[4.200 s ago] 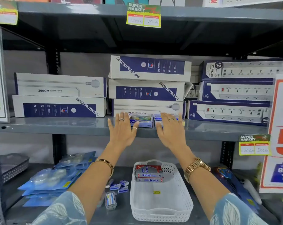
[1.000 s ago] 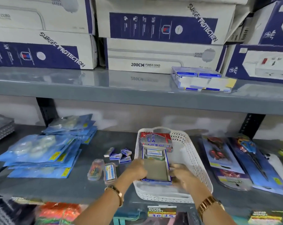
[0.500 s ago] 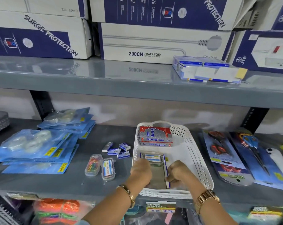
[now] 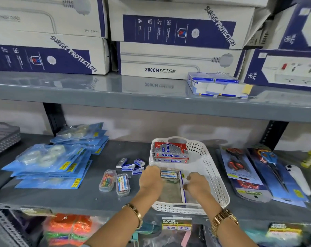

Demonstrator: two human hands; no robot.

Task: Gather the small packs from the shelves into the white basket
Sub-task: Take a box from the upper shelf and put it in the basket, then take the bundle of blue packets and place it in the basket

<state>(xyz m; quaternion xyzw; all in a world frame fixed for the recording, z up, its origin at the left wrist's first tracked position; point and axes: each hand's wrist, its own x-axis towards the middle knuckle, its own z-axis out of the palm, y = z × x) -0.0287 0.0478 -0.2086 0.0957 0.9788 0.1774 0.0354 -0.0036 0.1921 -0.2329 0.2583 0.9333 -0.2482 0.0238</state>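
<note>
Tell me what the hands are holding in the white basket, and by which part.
Both hands, left and right, grip a flat blue-edged pack by its two long sides, low inside the white basket.

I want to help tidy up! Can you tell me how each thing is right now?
white basket: on lower shelf, partly filled
red packs: stacked inside basket, far end
flat pack: lying in basket between both hands
left hand: at flat pack's edge
right hand: at its other edge
blue-white packs: on upper shelf

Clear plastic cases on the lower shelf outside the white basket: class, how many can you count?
2. One holding coloured clips and one with a label lie side by side, left of the white basket. Others may be hidden.
</note>
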